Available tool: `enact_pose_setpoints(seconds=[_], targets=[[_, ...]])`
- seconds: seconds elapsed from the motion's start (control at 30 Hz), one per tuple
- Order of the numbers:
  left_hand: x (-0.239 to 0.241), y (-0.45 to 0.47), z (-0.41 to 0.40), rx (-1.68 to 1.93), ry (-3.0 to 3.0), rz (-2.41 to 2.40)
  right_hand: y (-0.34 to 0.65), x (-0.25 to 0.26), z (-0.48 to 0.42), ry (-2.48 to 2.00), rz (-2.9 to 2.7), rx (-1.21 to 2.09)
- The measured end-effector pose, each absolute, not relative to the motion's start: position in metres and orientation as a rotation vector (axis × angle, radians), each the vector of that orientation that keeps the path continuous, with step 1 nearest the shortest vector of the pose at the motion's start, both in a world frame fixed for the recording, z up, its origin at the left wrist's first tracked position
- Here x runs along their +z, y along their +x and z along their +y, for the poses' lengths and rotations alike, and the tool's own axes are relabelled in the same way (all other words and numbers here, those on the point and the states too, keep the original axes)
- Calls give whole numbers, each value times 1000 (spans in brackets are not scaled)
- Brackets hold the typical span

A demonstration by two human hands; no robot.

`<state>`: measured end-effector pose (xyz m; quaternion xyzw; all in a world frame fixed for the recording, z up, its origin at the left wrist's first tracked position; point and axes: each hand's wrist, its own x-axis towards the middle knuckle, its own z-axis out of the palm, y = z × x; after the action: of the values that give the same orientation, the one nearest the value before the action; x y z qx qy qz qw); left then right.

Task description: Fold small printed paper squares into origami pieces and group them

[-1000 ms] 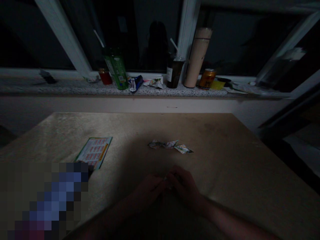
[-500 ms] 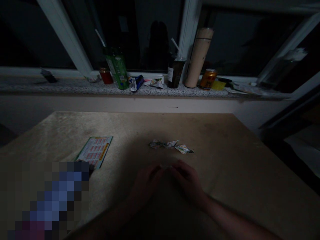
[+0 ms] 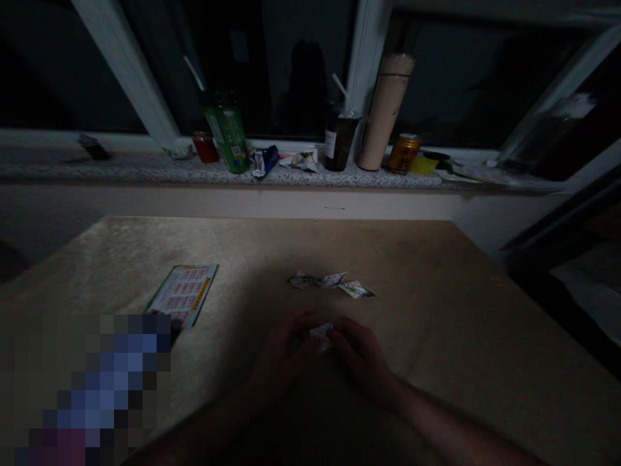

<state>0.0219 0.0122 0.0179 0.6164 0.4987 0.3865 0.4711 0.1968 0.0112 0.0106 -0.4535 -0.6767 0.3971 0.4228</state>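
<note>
In dim light my left hand [image 3: 281, 353] and my right hand [image 3: 361, 355] meet over the wooden table [image 3: 436, 310]. Between their fingertips they pinch a small folded piece of printed paper [image 3: 321, 335], held just above the tabletop. A little farther away lie three small folded paper pieces [image 3: 330, 283] in a row. A printed card or leaflet [image 3: 184, 294] lies flat to the left of my hands.
A stone window sill [image 3: 121, 169] runs behind the table, carrying a green bottle [image 3: 227, 136], a red can [image 3: 206, 147], a dark bottle [image 3: 338, 139], a tall beige tumbler [image 3: 384, 113], an orange can [image 3: 403, 153] and wrappers. A blurred-out patch covers the lower left.
My hands had lain flat and close together on the table. Now their fingertips have lifted a pale folded paper into sight between them.
</note>
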Motion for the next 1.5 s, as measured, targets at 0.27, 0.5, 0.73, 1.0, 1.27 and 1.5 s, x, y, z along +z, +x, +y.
enact_pose_setpoints(seconds=[0.27,0.5,0.73,1.0,1.27,1.5], targets=[[27,24,13,765,1685,1202,197,7,13,-1156,-1747,1012],[26,24,15,806,1622,1316,195,13,13,-1087,-1862,1094],[25,23,17,948,1536,1207,195,13,12,-1071,-1885,1076],[28,23,19,986,1524,1253,193,14,15,-1105,-1838,970],[29,25,18,977,1527,1244,194,10,13,-1139,-1853,961],[28,25,17,969,1536,1233,195,16,11,-1102,-1823,957]])
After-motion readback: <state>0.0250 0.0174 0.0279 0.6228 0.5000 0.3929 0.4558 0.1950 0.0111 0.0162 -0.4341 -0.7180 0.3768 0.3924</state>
